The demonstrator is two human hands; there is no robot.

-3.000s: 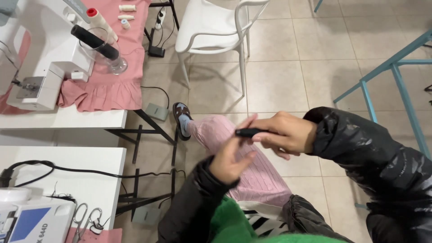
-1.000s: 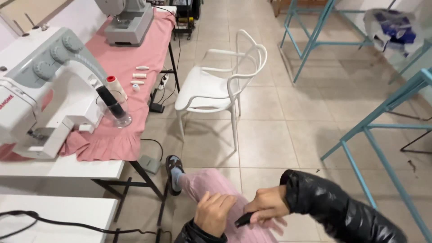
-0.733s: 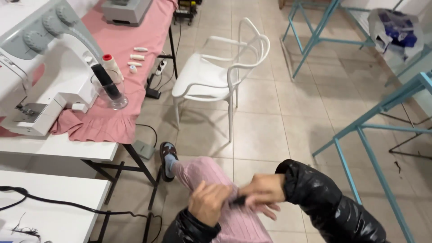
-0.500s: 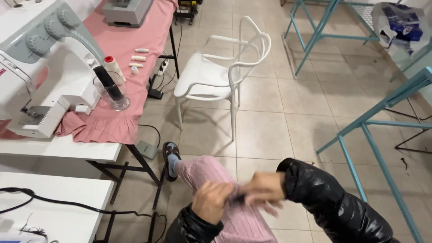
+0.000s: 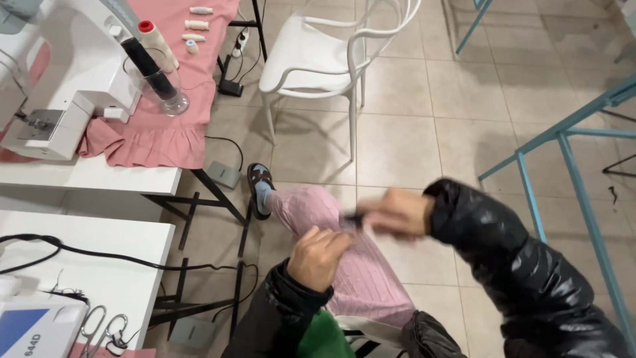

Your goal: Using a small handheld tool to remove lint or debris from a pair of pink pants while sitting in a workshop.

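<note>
I see a small dark object, too blurred to name, pinched in the fingers of my right hand above my pink-trousered knee. My left hand sits just below it with its fingers curled in, touching the trouser leg; I cannot tell whether it grips anything. On the worktop to the left, a clear glass holds a tall black thread spool, standing on pink fabric beside a white sewing machine. Beyond it stands a white chair.
</note>
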